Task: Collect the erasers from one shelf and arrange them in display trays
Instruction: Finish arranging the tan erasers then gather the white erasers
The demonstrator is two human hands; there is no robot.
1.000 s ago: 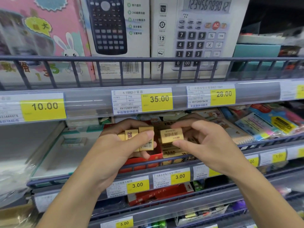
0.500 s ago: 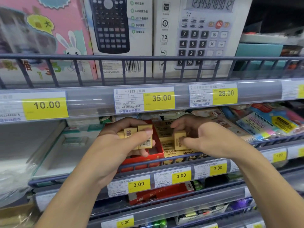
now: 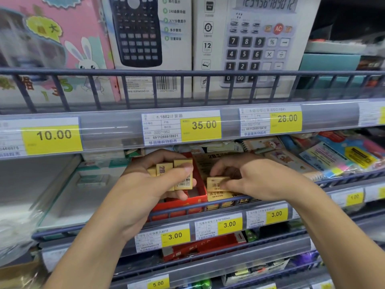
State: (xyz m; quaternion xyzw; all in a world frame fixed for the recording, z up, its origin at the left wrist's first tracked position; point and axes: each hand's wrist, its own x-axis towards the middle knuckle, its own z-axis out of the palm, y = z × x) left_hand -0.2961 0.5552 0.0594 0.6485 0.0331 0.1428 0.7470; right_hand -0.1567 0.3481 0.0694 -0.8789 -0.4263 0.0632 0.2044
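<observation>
Mid-frame, the left hand [image 3: 158,184] grips a bunch of erasers [image 3: 175,174] above the red tray [image 3: 198,197]. The right hand [image 3: 256,180] pinches one eraser [image 3: 215,182] into the yellow tray [image 3: 220,196] — placing is under way. Next, seemingly, seat it flush, then release.

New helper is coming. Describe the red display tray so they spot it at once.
Find the 35.00 price tag on the upper shelf edge. Directly below stands the red tray, behind the left hand gripping yellow erasers. Unlike the yellow eraser box beside it, it is red.
</observation>
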